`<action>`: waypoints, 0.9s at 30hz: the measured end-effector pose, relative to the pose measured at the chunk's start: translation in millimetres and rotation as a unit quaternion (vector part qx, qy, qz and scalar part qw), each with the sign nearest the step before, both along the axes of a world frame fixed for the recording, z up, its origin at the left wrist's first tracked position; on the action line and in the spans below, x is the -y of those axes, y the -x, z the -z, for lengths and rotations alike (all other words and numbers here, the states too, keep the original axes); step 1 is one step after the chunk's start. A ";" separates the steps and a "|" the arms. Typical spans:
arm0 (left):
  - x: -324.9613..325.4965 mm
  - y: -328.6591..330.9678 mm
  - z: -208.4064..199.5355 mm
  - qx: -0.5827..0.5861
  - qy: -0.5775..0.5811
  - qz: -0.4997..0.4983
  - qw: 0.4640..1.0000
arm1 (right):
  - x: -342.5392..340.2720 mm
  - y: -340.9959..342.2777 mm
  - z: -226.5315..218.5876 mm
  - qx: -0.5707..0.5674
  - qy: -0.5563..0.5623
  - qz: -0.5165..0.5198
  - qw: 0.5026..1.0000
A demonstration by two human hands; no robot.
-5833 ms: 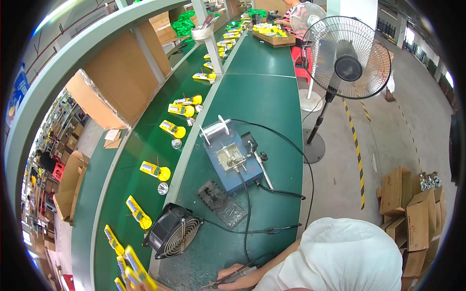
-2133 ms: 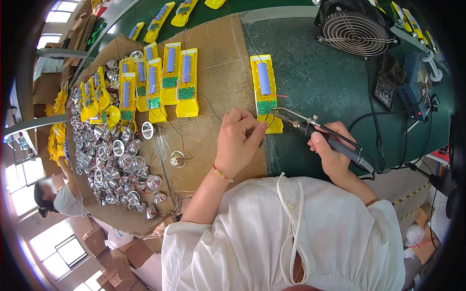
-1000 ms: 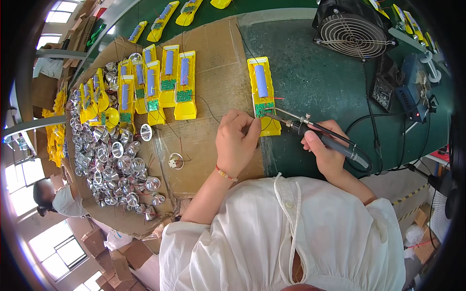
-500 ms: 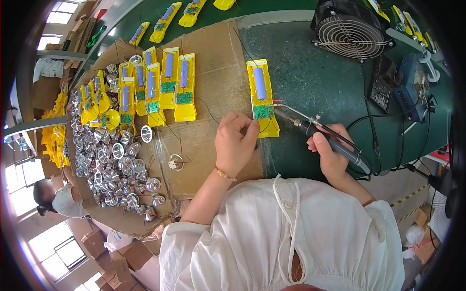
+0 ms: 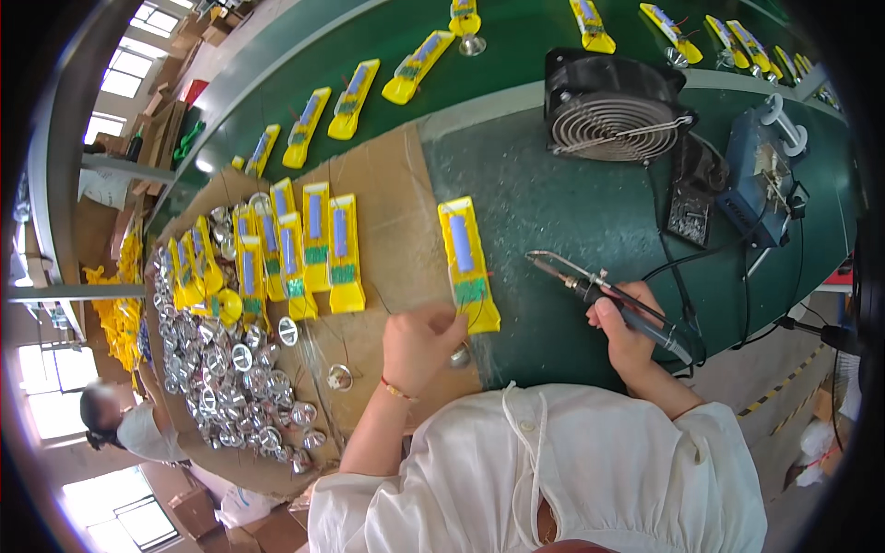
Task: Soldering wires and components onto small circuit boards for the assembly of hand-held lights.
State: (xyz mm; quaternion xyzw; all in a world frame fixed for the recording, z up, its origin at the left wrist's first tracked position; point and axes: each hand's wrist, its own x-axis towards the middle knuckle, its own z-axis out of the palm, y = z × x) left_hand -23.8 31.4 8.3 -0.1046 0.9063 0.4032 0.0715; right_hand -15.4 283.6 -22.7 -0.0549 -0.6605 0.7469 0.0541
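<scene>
"Where's the piece being worked on?"

"A yellow housing (image 5: 455, 220) lies near the middle of the frame, at the cardboard's (image 5: 392, 198) right edge, its lower end toward the wearer."

"And the hands?"

"The left hand (image 5: 422, 346) is curled, thumb and forefinger drawn together at the housing's lower left; I can't tell whether a wire is caught between them. A silver reflector (image 5: 460, 356) shows just below those fingertips. The right hand (image 5: 627, 327) is wrapped round a soldering iron (image 5: 636, 323), its tip over the green bench (image 5: 572, 207), apart from the housing."

"How far along does it look?"

"Partly done, I'd judge. The blue battery (image 5: 462, 243) and green board (image 5: 471, 291) sit inside the housing, and a dark wire curves over its lower end. The reflector is outside it. Whether any joint is finished is too small to tell."

"And the rest?"

"Left of centre, a cluster of similar housings (image 5: 348, 297) shows batteries and boards too, beside a heap of loose reflectors (image 5: 235, 387). More filled housings (image 5: 355, 99) are spread along the green belt (image 5: 516, 41) across the top, a few with a reflector alongside. By the look of it, plenty is left."
</scene>
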 end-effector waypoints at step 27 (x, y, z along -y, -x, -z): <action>20.5 267.6 -1.5 -0.117 0.246 0.181 0.945 | -10.5 11.9 -14.0 0.038 -0.004 -0.085 0.996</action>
